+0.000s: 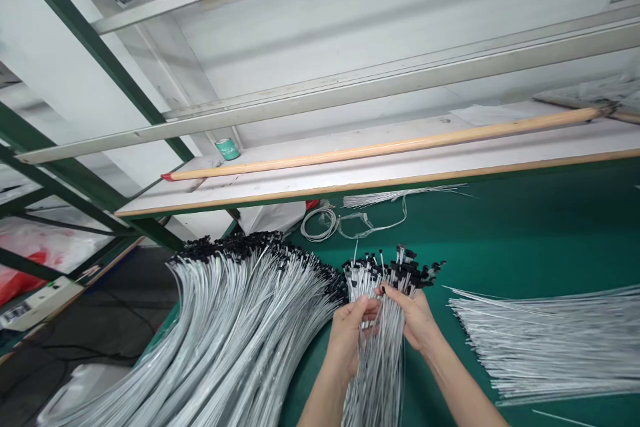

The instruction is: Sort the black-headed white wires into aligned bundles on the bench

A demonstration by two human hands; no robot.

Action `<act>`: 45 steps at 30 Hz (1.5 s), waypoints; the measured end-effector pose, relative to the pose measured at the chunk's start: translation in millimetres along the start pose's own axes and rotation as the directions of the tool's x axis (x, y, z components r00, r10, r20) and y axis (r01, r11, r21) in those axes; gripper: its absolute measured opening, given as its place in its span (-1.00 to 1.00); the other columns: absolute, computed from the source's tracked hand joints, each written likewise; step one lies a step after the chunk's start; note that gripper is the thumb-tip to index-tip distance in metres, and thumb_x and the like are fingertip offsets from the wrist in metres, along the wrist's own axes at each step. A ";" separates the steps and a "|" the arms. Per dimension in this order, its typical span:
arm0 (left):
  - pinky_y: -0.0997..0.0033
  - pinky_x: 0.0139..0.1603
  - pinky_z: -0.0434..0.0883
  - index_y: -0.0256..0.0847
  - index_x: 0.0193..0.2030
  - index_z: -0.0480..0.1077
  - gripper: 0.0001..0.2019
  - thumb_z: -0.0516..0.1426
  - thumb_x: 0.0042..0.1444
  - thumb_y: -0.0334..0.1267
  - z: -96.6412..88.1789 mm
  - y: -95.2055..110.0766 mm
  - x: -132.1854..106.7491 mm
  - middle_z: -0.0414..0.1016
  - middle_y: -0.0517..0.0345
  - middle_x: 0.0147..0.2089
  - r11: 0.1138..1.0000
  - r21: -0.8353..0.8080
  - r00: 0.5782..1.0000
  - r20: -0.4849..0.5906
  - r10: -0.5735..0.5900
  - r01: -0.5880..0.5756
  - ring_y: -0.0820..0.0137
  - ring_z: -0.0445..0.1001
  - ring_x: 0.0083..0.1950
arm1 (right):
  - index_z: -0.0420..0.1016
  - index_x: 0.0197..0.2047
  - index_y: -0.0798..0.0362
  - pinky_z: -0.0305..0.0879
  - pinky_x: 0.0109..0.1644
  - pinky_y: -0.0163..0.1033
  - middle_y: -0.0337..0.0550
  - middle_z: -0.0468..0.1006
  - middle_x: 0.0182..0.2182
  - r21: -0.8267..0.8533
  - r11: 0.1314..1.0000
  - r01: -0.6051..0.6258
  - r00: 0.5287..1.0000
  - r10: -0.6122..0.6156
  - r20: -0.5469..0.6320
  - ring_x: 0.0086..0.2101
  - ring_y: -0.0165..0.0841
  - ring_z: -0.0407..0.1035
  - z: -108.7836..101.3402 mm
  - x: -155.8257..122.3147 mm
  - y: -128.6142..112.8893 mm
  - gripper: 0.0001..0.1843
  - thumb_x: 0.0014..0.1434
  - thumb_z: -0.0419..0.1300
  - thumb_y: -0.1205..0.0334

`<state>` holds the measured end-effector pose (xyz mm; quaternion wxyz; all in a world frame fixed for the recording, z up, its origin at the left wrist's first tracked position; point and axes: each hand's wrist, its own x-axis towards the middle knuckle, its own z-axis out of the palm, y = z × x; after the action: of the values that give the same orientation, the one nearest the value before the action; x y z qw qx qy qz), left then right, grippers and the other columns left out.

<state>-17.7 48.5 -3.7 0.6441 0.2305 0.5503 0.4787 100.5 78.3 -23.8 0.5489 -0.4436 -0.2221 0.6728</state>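
Observation:
A bundle of thin grey-white cables with black ends (377,360) lies on the green table, its black tips pointing away from me. My left hand (349,328) is closed around the left side of the bundle, just below the tips. My right hand (414,317) is at the right side, thumb and forefinger pinched together by a small black end, with the other fingers around the cables. To the left, a much larger heap of the same cables (240,307) curves toward me, black ends at the far side.
Loose cables without black ends (555,333) lie at the right. Coiled cable (320,223) and a thin strand bundle (380,199) sit behind my hands. Above is a shelf (300,190) with a wooden pole (375,150) and a green can (228,149). A power strip (43,302) is far left.

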 end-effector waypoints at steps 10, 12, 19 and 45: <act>0.54 -0.70 -0.18 -0.33 -0.49 0.40 -0.48 0.11 -0.16 0.22 2.4 -11.4 5.8 0.04 0.41 -0.80 0.998 -0.025 0.998 0.023 0.052 -0.052 0.67 -0.12 -0.78 | 0.43 -0.49 0.12 0.06 -0.66 -0.37 -0.29 0.42 -0.60 0.085 0.984 0.159 0.983 -0.165 0.078 -0.72 -0.58 0.07 6.1 4.2 7.2 -0.74 -0.25 0.39 0.22; 0.53 -0.70 -0.19 -0.32 -0.47 0.39 -0.46 0.07 -0.14 0.24 3.9 -12.5 5.5 0.07 0.40 -0.79 0.999 -0.017 0.999 0.022 0.042 -0.042 0.66 -0.12 -0.78 | 0.45 -0.49 0.15 0.07 -0.65 -0.36 -0.21 0.49 -0.51 0.024 0.986 0.165 0.985 -0.166 0.054 -0.71 -0.58 0.10 9.8 4.4 6.8 -0.72 -0.30 0.40 0.23; 0.55 -0.70 -0.23 -0.21 -0.46 0.25 -0.55 0.13 -0.17 0.19 8.1 -16.6 5.3 0.05 0.45 -0.76 0.997 -0.017 0.997 0.012 0.074 -0.074 0.68 -0.18 -0.76 | 0.52 -0.43 0.19 0.11 -0.63 -0.33 -0.18 0.50 -0.60 -0.066 0.988 0.136 0.991 -0.136 0.013 -0.70 -0.52 0.16 17.9 4.6 6.7 -0.68 -0.33 0.39 0.23; 0.51 -0.41 0.24 -0.28 -0.39 0.48 -0.65 0.20 -0.13 0.02 -1.2 -15.4 5.0 0.42 0.09 -0.39 0.990 -0.001 0.982 -0.121 0.143 -0.144 0.45 0.32 -0.37 | 0.42 -0.62 0.13 0.30 -0.47 -0.25 -0.19 0.43 -0.65 0.018 0.997 0.079 0.996 -0.079 0.028 -0.58 -0.35 0.34 7.7 3.0 1.6 -0.70 -0.26 0.38 0.09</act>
<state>-13.5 45.9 -19.1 0.5746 0.2368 0.5679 0.5397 93.1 82.1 -22.2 0.5756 -0.4200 -0.2415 0.6588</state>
